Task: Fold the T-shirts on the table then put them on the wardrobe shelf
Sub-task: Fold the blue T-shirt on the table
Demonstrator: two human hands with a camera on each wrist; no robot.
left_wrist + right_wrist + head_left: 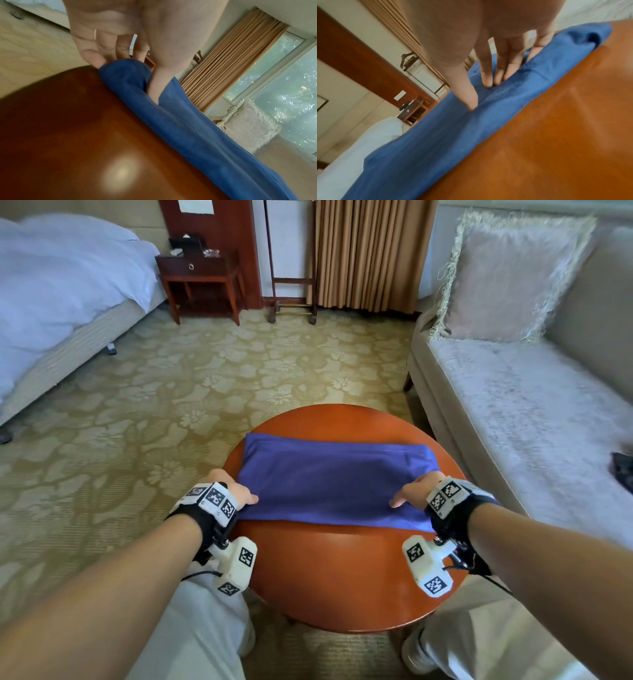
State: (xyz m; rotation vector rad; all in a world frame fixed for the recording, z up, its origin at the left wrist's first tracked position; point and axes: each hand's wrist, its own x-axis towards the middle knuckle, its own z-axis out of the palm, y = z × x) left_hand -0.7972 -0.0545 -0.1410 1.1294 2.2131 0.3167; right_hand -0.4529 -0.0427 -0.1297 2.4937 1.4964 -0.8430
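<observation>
T-shirt (334, 481), blue and already folded into a wide band, lies across the round wooden table (342, 577) in the lower centre of the head view. The left hand (236, 491) sits at the band's lower-left corner and the right hand (416, 491) at its lower-right corner, each at one end of the near edge, probably so both ends can be lifted together and the fold kept square. A bed (61, 285) fills the upper left, a sofa (531, 392) with a fringed cushion (510, 278) the right side. No wardrobe shelf shows here, so by my reading the folding is not finished and the carrying has not begun.

In the left wrist view, the left hand comes down from the top of the frame. Its thumb presses into the cloth from above while the fingers (92, 56) curl round the rolled corner from the far side, so the hand is clamped on the T-shirt's corner, ready to raise it.

In the right wrist view, the right hand enters from the top centre. Its fingers (488, 73) lie fairly straight and close together on top of the cloth near the edge, the thumb beside them, tip on the fabric. That looks more like pressing or smoothing than a pinch, though blur hides whether any cloth is caught underneath.
</observation>
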